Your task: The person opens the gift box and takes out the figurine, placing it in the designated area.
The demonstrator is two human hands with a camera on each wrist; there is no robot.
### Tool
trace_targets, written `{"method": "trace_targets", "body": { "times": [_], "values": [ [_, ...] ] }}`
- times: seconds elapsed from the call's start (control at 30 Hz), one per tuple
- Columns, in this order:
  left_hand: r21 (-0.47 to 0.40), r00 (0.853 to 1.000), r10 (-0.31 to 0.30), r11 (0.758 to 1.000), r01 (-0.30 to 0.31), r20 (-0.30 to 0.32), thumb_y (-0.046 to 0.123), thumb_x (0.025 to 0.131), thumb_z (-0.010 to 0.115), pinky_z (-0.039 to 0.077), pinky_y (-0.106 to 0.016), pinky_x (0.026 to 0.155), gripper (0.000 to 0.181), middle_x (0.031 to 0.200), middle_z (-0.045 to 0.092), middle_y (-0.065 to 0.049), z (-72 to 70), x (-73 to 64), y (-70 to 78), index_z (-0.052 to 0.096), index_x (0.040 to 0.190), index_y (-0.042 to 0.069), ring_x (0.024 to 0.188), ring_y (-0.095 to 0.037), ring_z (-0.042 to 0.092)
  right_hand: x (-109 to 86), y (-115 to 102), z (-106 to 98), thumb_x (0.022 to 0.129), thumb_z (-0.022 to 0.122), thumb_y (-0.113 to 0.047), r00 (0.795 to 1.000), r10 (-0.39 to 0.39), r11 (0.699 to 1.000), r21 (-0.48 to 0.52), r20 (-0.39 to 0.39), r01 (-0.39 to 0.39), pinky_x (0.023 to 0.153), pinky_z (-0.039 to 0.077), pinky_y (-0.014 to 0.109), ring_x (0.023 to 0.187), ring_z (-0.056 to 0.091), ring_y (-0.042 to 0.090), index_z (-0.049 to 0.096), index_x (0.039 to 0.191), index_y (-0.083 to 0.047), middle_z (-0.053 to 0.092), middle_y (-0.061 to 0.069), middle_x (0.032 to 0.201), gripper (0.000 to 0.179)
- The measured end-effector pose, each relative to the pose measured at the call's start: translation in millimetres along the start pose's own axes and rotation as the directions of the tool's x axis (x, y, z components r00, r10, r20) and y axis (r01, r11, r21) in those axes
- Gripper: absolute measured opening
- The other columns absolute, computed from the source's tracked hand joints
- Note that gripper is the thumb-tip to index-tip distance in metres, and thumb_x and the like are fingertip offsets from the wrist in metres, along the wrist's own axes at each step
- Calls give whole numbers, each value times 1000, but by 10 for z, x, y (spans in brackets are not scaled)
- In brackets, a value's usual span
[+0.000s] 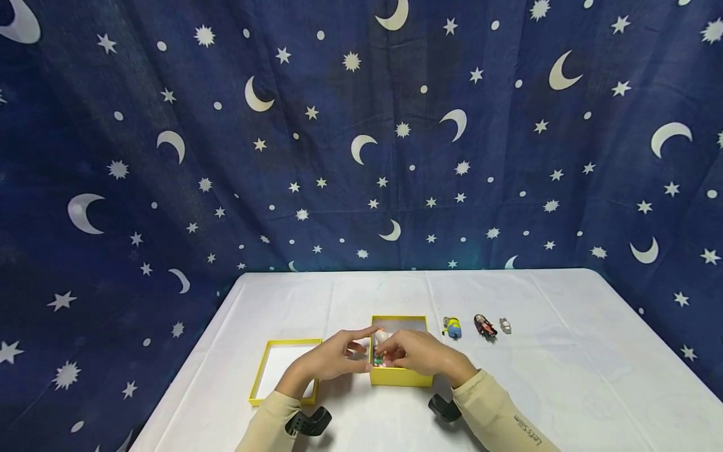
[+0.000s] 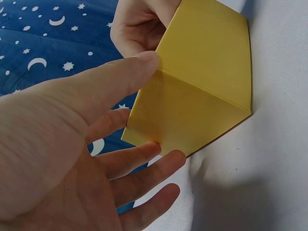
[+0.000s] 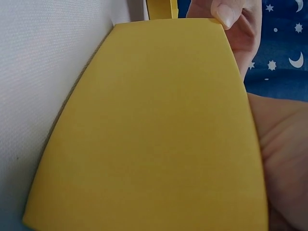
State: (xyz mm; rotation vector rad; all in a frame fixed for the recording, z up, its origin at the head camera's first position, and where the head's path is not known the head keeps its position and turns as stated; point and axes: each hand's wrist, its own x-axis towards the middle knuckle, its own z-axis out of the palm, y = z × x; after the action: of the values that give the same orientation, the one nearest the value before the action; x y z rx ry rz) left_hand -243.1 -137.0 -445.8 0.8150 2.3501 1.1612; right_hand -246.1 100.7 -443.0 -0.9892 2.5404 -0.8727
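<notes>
A yellow box (image 1: 400, 376) stands uncovered on the table, several small toy figures (image 1: 381, 338) inside its left part. They look white, orange, green and red, partly covered by the hands. My left hand (image 1: 333, 359) is at the box's left side. Its thumb touches the near corner and its fairly straight fingers touch the side wall, as the left wrist view shows. Over the box, my right hand (image 1: 417, 351) reaches in with bent fingers among the figures. Its fingertips are partly hidden, so whether they pinch a figure is unclear. The right wrist view shows mostly the box's outer wall (image 3: 149, 125).
A shallow yellow-rimmed lid (image 1: 277, 370) with a white inside lies left of the box. To the right lie a yellow-and-blue figure (image 1: 452, 328), a dark-haired doll figure (image 1: 484, 327) and a small grey figure (image 1: 505, 325). A star-and-moon cloth (image 1: 361, 182) hangs behind the white-covered table (image 1: 542, 389).
</notes>
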Motion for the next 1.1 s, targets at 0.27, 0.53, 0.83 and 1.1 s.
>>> {"method": "trace_targets", "body": {
  "times": [0.27, 0.53, 0.83, 1.1],
  "values": [
    [-18, 1000, -19, 1000, 19, 5, 21, 95, 70, 48, -52, 108, 71, 162, 39, -6, 5, 6, -7, 37, 158, 15, 129, -33, 59, 2, 21, 10, 91, 73, -7, 1000, -29, 1000, -6, -11, 29, 69, 49, 19, 73, 57, -5, 80, 105, -10, 74, -9, 83, 16],
    [-16, 1000, -19, 1000, 19, 1, 23, 95, 71, 48, -52, 108, 72, 162, 39, -5, 3, 5, -8, 38, 158, 16, 129, -32, 59, 5, 22, 2, 91, 73, -8, 999, -31, 999, -7, -21, 31, 73, 52, 21, 78, 64, -2, 80, 100, -13, 76, -7, 88, 12],
    [-42, 1000, -5, 999, 6, 12, 20, 96, 70, 48, -53, 106, 72, 165, 35, -8, 1, 7, -2, 35, 159, 15, 126, -32, 59, 0, 32, 39, 89, 76, -9, 997, 6, 1000, 28, -79, -4, 75, 56, 27, 80, 70, 4, 77, 95, -13, 77, -4, 88, 8],
    [-17, 1000, -6, 1000, 6, 1, 19, 94, 71, 50, -52, 105, 73, 162, 39, -12, 3, 14, 2, 36, 158, 13, 124, -31, 61, 8, 70, -1, 94, 71, -7, 993, -10, 991, 128, -114, 24, 69, 53, 22, 79, 61, 3, 72, 101, -11, 70, -5, 89, 9]
  ]
}}
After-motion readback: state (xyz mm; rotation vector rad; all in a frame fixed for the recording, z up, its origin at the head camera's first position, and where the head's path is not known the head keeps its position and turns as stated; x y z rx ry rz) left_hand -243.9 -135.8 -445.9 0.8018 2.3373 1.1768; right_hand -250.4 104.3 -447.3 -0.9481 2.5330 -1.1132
